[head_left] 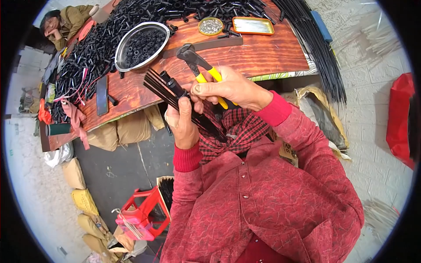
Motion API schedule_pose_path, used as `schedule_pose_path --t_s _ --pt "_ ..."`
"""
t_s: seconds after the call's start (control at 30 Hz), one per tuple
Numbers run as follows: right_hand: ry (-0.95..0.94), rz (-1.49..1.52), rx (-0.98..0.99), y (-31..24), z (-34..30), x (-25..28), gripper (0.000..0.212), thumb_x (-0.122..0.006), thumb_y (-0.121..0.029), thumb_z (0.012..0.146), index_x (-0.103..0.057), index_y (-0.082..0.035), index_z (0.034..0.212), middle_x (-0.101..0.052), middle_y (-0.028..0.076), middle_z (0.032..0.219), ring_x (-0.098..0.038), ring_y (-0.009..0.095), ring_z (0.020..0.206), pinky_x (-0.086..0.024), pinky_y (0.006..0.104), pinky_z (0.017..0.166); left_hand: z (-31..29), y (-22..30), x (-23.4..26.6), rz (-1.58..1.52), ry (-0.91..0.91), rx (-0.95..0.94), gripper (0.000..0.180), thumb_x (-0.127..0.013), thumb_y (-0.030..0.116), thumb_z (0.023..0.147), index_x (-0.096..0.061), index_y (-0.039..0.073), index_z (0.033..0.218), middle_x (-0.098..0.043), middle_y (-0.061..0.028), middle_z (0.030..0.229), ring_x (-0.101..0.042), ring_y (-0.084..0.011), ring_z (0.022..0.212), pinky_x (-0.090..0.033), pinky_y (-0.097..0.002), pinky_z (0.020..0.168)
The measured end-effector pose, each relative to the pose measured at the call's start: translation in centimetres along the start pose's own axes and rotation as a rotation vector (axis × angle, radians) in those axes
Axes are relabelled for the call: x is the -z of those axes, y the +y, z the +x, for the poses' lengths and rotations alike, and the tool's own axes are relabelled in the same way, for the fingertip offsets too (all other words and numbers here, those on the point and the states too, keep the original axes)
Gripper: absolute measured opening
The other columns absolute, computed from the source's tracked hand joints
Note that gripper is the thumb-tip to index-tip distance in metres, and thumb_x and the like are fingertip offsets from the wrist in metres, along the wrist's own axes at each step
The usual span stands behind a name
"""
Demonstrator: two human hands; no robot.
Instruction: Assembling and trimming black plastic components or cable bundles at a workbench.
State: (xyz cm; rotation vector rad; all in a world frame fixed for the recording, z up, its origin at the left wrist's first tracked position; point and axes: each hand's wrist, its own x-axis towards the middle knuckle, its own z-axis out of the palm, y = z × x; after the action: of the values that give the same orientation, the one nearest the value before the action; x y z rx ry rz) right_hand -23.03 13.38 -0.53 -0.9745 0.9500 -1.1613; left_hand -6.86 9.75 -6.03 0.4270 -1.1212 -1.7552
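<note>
My left hand (184,125) is closed round several thin black rods (157,89), which slant up toward the table. A black tube-shaped fitting (173,86) stands out of the same grip, beside the rods. Just to the right, my right hand (232,87) holds a pair of pincers (189,55) with yellow handles, its dark jaws pointing up and away from me. The fingers of both hands almost meet near the fitting; whether they touch, I cannot tell. The lower rods run down over a red and black checked cloth (250,125) on my lap.
On the wooden table (280,57) are a metal bowl (165,31) of small black rings, a heap of black fittings (87,61), a yellow tray (272,27) of thin pins and a phone (101,95). Long black rods (322,61) overhang its right end. Another person (72,19) sits far left.
</note>
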Motion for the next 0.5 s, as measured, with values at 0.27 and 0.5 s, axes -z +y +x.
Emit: schedule_pose_path --t_s 0.27,0.5 --pt "0.126 -0.125 0.003 0.44 -1.03 -0.84 0.029 -0.063 -0.029 0.09 -0.068 -0.001 0.094 -0.067 0.001 0.072 -0.052 0.005 0.059 -0.037 0.0201 0.052 -0.67 0.2 -0.62 0.011 0.023 0.005 0.031 -0.058 0.028 0.097 -0.055 -0.001 0.109 -0.056 -0.0045 0.081 -0.052 -0.013 0.071 -0.044 -0.0275 0.066" --pt "0.125 -0.095 0.026 0.51 -1.08 -0.98 0.027 -0.064 -0.028 0.09 -0.068 -0.001 0.091 -0.065 0.002 0.07 -0.052 0.006 0.059 -0.038 0.0207 0.052 -0.71 0.22 -0.8 0.004 0.019 0.002 0.039 -0.059 0.027 0.097 -0.053 -0.003 0.12 -0.057 -0.005 0.082 -0.052 -0.0128 0.072 -0.044 -0.0275 0.067"
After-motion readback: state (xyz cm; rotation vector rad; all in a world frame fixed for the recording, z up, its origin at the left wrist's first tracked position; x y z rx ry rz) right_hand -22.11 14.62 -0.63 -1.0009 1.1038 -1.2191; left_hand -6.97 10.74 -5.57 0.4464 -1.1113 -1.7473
